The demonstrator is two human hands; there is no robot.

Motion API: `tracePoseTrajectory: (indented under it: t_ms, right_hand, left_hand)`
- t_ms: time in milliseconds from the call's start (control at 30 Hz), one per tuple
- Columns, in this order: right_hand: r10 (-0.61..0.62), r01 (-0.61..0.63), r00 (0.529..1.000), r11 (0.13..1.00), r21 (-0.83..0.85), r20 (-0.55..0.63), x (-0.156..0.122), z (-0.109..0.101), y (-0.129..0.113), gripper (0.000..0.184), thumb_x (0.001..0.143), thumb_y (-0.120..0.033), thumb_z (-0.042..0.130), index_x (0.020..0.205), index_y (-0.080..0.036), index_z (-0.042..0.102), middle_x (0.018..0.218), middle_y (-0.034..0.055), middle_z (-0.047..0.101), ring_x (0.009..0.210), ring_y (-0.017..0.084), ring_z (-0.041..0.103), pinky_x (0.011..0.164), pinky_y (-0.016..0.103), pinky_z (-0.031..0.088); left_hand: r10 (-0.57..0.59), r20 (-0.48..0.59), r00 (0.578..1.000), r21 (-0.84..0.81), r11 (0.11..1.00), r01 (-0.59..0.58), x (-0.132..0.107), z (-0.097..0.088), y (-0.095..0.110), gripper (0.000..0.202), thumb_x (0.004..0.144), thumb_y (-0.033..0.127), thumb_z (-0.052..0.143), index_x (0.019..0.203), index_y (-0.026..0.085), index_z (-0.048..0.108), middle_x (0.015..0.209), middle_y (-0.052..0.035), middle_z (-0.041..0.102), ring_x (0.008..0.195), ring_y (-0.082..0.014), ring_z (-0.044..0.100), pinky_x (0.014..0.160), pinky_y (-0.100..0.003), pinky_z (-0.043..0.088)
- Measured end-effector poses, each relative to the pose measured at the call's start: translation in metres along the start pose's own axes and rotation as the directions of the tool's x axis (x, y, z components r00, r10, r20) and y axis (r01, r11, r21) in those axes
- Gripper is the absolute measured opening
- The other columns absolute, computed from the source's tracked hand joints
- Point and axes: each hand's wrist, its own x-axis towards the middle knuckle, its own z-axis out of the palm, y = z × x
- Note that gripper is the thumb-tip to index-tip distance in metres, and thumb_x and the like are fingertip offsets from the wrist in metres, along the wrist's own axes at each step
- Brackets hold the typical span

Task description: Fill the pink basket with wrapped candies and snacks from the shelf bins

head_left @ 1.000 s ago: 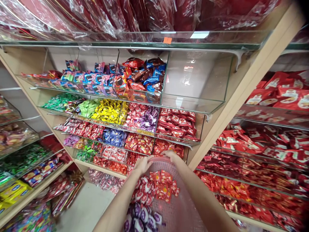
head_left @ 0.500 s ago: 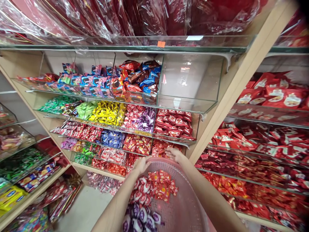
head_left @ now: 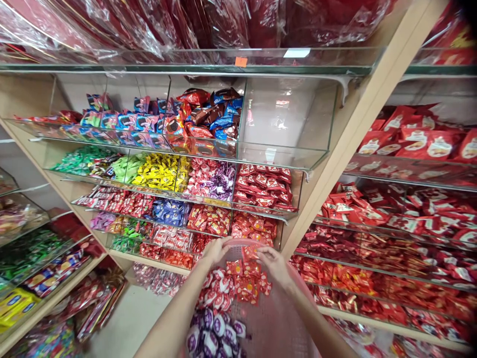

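Note:
A pink plastic basket [head_left: 283, 318] with small holes in its wall is right before me. My left hand [head_left: 215, 251] is closed round its far rim on the left. My right hand [head_left: 275, 266] is over the basket just inside the far rim, its fingers pinching a red candy packet [head_left: 250, 252]. Below that packet, red candy packets with orange spots [head_left: 248, 286] lie in the basket. Beside them are red-and-white wrapped candies [head_left: 216, 291]. Nearer to me sit purple-and-white wrapped candies [head_left: 218, 333].
Glass-fronted shelves hold candies in compartments, among them yellow packets [head_left: 162, 171], blue packets [head_left: 169, 211] and red spotted packets [head_left: 253, 226] beyond the basket. A slanting wooden post [head_left: 357, 129] parts them from more red packets [head_left: 421, 141]. Plastic-wrapped red items [head_left: 208, 25] overhang the top.
My right hand has come back from the shelf compartment to over the basket, with a red candy packet in its fingers. My left hand stays on the rim. The view has shifted slightly.

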Motion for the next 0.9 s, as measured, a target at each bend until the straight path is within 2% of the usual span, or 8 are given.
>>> tracePoseTrajectory:
  t_ms: [167, 433, 500, 600, 700, 800, 900]
  right_hand:
    - [0.090, -0.086, 0.996, 0.989, 0.120, -0.026, -0.016, 0.001, 0.012, 0.031, 0.055, -0.041, 0.073, 0.074, -0.018, 0.062, 0.079, 0.0019, 0.062, 0.076, 0.018, 0.059, 0.073, 0.036, 0.051]
    - [0.243, -0.237, 0.967, 0.968, 0.087, -0.070, -0.036, 0.000, 0.037, 0.040, 0.047, -0.047, 0.074, 0.069, -0.017, 0.062, 0.072, 0.0020, 0.060, 0.069, 0.018, 0.059, 0.068, 0.035, 0.052]
    - [0.194, -0.194, 0.980, 0.981, 0.010, -0.050, -0.038, 0.000, 0.035, 0.038, 0.053, -0.049, 0.070, 0.071, -0.017, 0.061, 0.075, 0.0036, 0.061, 0.071, 0.019, 0.059, 0.068, 0.035, 0.051]
    - [-0.016, 0.019, 1.000, 0.963, -0.269, 0.013, -0.042, 0.002, 0.024, 0.024, 0.070, -0.041, 0.058, 0.077, -0.019, 0.061, 0.080, 0.0056, 0.060, 0.075, 0.019, 0.058, 0.069, 0.032, 0.049]
    - [-0.189, 0.217, 0.976, 0.784, -0.582, 0.109, -0.049, 0.006, 0.011, 0.017, 0.078, -0.027, 0.045, 0.082, -0.020, 0.060, 0.083, 0.0052, 0.057, 0.073, 0.017, 0.056, 0.068, 0.028, 0.046]
    - [-0.228, 0.257, 0.962, 0.575, -0.777, 0.149, -0.057, 0.010, 0.002, 0.021, 0.080, -0.019, 0.037, 0.087, -0.021, 0.057, 0.086, 0.0046, 0.055, 0.071, 0.015, 0.055, 0.065, 0.026, 0.044]
    - [-0.200, 0.260, 0.959, 0.347, -0.901, 0.200, -0.063, 0.016, 0.001, 0.023, 0.081, -0.015, 0.035, 0.087, -0.021, 0.056, 0.090, 0.0054, 0.055, 0.077, 0.017, 0.055, 0.067, 0.026, 0.043]
  left_hand:
    - [-0.004, -0.015, 1.000, -0.016, 1.000, 0.004, 0.003, 0.004, -0.002, 0.047, 0.081, 0.043, 0.044, 0.127, 0.036, 0.041, 0.119, 0.0019, 0.056, 0.110, -0.0189, 0.050, 0.090, -0.027, 0.037]
    - [0.006, -0.042, 0.999, 0.057, 0.998, -0.004, 0.006, 0.006, -0.002, 0.045, 0.081, 0.043, 0.044, 0.126, 0.037, 0.042, 0.117, 0.0014, 0.058, 0.106, -0.0176, 0.053, 0.086, -0.025, 0.039]
    - [0.007, -0.042, 0.999, 0.064, 0.998, -0.004, 0.006, 0.006, -0.002, 0.045, 0.082, 0.043, 0.044, 0.126, 0.038, 0.041, 0.118, 0.0018, 0.058, 0.105, -0.0174, 0.054, 0.086, -0.025, 0.040]
    - [-0.002, -0.030, 1.000, 0.056, 0.998, 0.004, 0.005, 0.006, -0.001, 0.046, 0.082, 0.043, 0.044, 0.127, 0.038, 0.040, 0.118, 0.0020, 0.057, 0.107, -0.0178, 0.053, 0.087, -0.026, 0.039]
    - [-0.030, -0.015, 0.999, 0.037, 0.999, 0.031, 0.004, 0.005, -0.001, 0.048, 0.081, 0.043, 0.045, 0.128, 0.037, 0.040, 0.119, 0.0014, 0.057, 0.109, -0.0185, 0.051, 0.089, -0.027, 0.038]
    - [-0.024, -0.019, 1.000, 0.042, 0.999, 0.025, 0.003, 0.005, 0.000, 0.048, 0.081, 0.044, 0.045, 0.128, 0.037, 0.039, 0.119, 0.0016, 0.056, 0.109, -0.0183, 0.051, 0.089, -0.026, 0.038]
    - [-0.003, -0.031, 1.000, 0.059, 0.998, 0.004, 0.003, 0.005, 0.000, 0.047, 0.081, 0.044, 0.044, 0.127, 0.038, 0.040, 0.119, 0.0021, 0.056, 0.108, -0.0180, 0.052, 0.088, -0.025, 0.038]
